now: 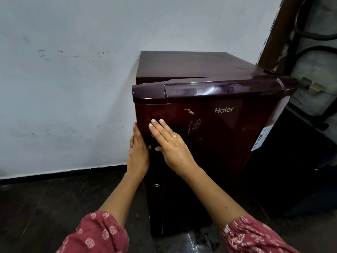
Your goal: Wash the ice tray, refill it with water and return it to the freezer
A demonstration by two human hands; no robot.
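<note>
Pressing both hands on the fridge door (209, 143) near its handle edge: left hand (138, 154) flat on the side, right hand (171, 145) spread on the front, gripping nothing. Door's slightly ajar; ice tray's out of sight. Next, I reckon, a firm push shut.

Pink floral-print sleeves (94, 232) (gathered cuffs); gold ring (174, 136).

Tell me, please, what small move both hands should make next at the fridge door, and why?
Probably push the door shut: a narrow gap shows along its top edge, the right hand lies flat on its front, the left hand is at its handle-side edge, and no ice tray is in view.
</note>
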